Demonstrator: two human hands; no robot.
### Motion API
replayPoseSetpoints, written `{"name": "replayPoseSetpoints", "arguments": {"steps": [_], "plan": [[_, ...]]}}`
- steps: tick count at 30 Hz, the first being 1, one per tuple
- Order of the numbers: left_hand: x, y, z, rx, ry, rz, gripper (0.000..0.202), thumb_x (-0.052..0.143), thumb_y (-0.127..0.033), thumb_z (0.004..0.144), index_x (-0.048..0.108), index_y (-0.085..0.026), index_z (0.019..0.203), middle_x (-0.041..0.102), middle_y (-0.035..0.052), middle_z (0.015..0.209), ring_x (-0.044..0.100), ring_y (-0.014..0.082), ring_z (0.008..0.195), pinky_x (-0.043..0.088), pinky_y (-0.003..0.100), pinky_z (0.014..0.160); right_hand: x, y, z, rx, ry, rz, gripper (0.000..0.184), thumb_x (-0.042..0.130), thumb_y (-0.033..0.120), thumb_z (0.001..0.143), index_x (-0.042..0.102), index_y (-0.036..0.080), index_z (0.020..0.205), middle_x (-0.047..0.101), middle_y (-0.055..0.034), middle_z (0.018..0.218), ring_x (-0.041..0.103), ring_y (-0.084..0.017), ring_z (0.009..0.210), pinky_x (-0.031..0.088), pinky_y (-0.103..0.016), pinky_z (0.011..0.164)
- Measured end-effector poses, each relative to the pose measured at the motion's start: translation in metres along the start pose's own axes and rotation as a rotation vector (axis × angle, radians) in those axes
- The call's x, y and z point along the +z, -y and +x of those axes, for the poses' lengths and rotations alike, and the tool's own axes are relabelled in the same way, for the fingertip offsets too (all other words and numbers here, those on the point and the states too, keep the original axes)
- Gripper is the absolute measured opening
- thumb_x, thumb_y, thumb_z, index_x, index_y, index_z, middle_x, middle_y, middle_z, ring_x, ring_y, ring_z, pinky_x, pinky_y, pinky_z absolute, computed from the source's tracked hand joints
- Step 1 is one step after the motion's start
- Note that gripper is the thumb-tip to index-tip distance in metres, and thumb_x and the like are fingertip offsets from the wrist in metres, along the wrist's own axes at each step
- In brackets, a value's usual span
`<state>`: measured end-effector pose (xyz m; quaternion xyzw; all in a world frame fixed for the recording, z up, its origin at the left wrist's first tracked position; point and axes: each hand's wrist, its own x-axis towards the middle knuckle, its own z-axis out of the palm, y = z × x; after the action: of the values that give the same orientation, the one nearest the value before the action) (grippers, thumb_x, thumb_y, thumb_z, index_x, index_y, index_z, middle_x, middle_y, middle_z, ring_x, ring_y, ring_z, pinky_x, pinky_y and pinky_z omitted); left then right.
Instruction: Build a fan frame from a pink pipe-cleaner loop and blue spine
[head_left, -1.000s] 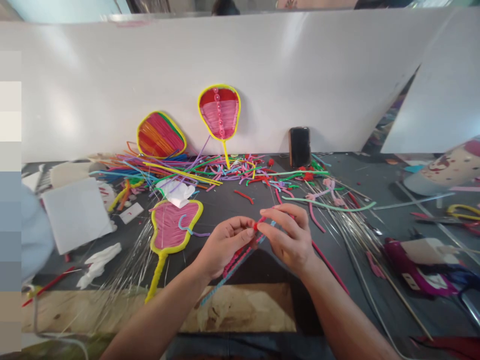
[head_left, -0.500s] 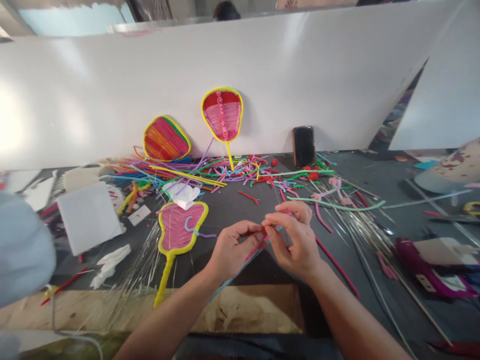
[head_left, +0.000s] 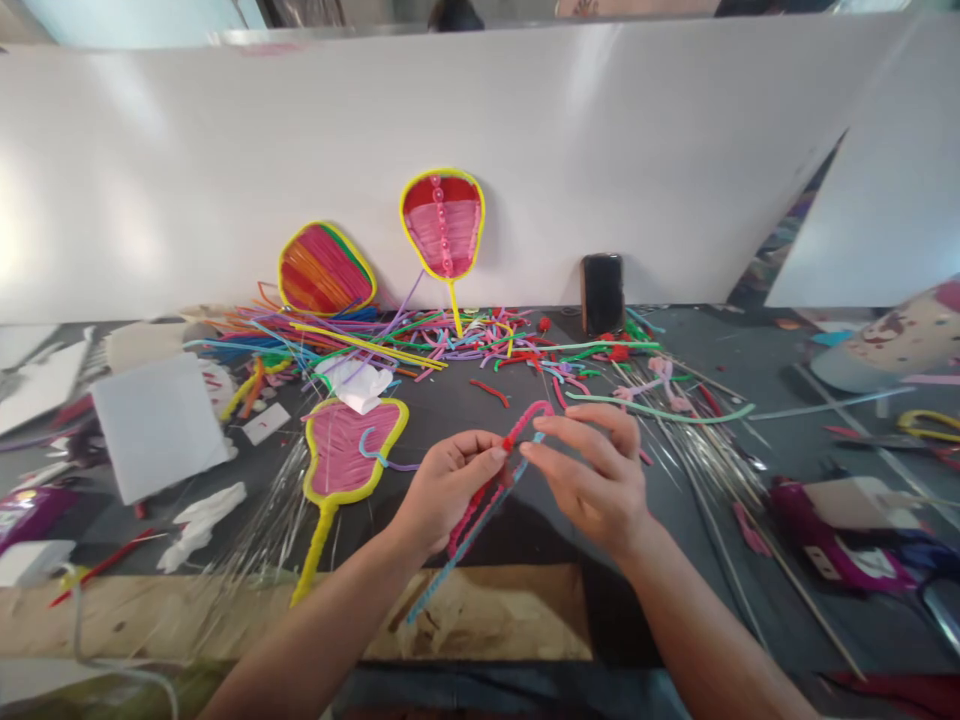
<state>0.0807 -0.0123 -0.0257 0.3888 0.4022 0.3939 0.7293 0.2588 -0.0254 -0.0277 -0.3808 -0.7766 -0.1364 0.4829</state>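
My left hand [head_left: 448, 488] pinches a bundle of pipe cleaners [head_left: 480, 505], red, pink and blue, that trail down toward me over the dark table [head_left: 465, 410]. My right hand [head_left: 592, 475] meets it from the right, fingertips closed on the red and pink end [head_left: 525, 420] that arches up above both hands. A pink paddle shape edged in yellow [head_left: 346, 465] lies flat just left of my left hand.
A heap of coloured pipe cleaners [head_left: 420, 345] stretches across the back. Two finished paddle shapes [head_left: 442, 225] lean on the white board, beside a black phone [head_left: 601, 292]. White foam squares [head_left: 154, 425] lie left; thin sticks [head_left: 720, 480] and a magenta tool [head_left: 825, 540] lie right.
The red and pink end now arches higher above my hands. My right hand has shifted slightly right and its fingers have stretched out more. My left hand keeps its pinch.
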Motion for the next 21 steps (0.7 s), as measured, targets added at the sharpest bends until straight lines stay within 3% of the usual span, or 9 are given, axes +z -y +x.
{"name": "replayPoseSetpoints", "arguments": {"steps": [4,9,14,21], "plan": [[0.002,0.002,-0.002,-0.020,0.036,-0.016,0.028,0.075,-0.039,0.070,0.064,-0.013,0.075,0.065,0.0005,0.061,0.054,0.0069,0.053,0.039,0.017,0.055,-0.005,-0.002,0.002,-0.115,0.067,-0.075,0.025,0.065,0.010,0.081,0.067,0.028,0.098,0.072,0.0008,0.098,0.053,-0.022,0.098,0.043,-0.041,0.087],[0.002,0.002,-0.003,-0.012,0.068,-0.009,0.028,0.074,-0.038,0.071,0.063,-0.012,0.074,0.065,0.0016,0.062,0.054,0.0078,0.056,0.038,0.019,0.057,-0.007,-0.008,0.000,-0.143,0.159,-0.083,0.028,0.063,0.012,0.083,0.067,0.033,0.100,0.072,0.0052,0.103,0.053,-0.022,0.100,0.041,-0.042,0.090],[0.000,0.002,-0.003,0.004,0.085,0.031,0.029,0.074,-0.038,0.071,0.061,-0.013,0.070,0.063,0.0008,0.061,0.053,0.0083,0.056,0.038,0.020,0.057,-0.006,-0.010,0.007,-0.161,0.193,-0.049,0.028,0.064,0.011,0.082,0.066,0.032,0.101,0.072,0.0049,0.103,0.053,-0.021,0.102,0.038,-0.042,0.093],[0.003,0.004,-0.007,0.042,0.067,0.080,0.031,0.075,-0.040,0.069,0.061,-0.013,0.074,0.061,-0.0002,0.065,0.055,0.0090,0.062,0.040,0.021,0.063,-0.007,-0.007,0.024,-0.298,0.369,-0.148,0.020,0.049,0.010,0.090,0.063,0.025,0.090,0.071,0.0009,0.100,0.049,-0.020,0.106,0.031,-0.042,0.099]]}}
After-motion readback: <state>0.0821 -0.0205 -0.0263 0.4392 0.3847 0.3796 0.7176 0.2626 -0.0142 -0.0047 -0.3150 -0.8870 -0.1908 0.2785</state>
